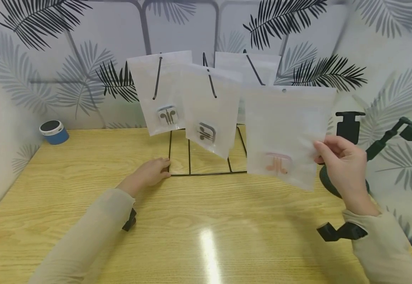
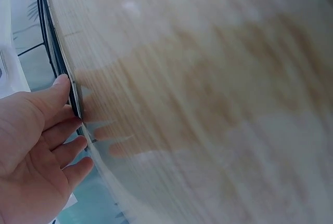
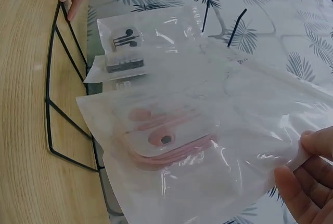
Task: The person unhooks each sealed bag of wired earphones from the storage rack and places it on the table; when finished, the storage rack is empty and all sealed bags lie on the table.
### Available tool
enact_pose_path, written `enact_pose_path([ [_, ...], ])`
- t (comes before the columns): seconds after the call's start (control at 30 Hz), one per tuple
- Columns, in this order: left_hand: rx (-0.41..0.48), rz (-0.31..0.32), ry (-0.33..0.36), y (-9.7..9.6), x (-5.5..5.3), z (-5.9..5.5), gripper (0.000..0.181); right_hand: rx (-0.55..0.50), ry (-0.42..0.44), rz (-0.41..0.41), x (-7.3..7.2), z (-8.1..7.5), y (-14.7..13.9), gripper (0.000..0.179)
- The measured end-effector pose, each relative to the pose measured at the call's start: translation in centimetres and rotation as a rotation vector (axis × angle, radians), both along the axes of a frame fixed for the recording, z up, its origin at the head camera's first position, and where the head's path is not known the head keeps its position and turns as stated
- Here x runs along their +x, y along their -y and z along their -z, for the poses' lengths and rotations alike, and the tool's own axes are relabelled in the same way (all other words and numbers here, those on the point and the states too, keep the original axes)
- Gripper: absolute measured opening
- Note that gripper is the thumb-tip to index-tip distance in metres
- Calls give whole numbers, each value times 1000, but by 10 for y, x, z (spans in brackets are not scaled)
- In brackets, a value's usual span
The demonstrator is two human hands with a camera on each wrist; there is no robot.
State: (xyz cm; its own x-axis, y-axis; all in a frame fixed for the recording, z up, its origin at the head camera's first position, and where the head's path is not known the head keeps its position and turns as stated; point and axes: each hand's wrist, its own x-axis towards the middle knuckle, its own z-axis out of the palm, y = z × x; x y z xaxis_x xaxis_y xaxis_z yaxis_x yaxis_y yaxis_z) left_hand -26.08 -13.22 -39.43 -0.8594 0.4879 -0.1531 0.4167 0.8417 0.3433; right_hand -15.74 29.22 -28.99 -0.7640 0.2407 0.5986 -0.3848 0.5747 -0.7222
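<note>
**Person holds a translucent bag of pink earphones in front of a wire rack of similar bags**

The right hand pinches the right edge of a translucent plastic bag between thumb and fingers. The bag is in the air above the worktop, upright, in front of the right part of a black wire rack. No hook shows through the punched hole at its top. The left hand lightly pinches the rack's left end, its thumb on the wire and its other fingers loosely bent.

The bag looks light, thin and floppy, its surface probably slick; the earphones' weight seems likely to make it swing. A grip on a top corner, clear of the hole, should steady it best.

Inside, low down, pink earphones sit in what looks like a clear, rounded case. Three more bags hang on the rack: the left bag and the middle bag each contain dark earphones, while the contents of the rear bag are hidden.
</note>
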Motion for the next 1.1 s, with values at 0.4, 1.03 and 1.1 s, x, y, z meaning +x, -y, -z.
enact_pose_path([
  [0.4,1,-8,10,2,-2,1,53,-69,69,73,7,15,-34,5],
  [1.03,-14,-10,24,1,-3,0,54,94,403,168,-44,46,-79,39],
  [1.1,-8,-11,22,1,-2,0,54,161,412,179,-51,44,-80,37],
])
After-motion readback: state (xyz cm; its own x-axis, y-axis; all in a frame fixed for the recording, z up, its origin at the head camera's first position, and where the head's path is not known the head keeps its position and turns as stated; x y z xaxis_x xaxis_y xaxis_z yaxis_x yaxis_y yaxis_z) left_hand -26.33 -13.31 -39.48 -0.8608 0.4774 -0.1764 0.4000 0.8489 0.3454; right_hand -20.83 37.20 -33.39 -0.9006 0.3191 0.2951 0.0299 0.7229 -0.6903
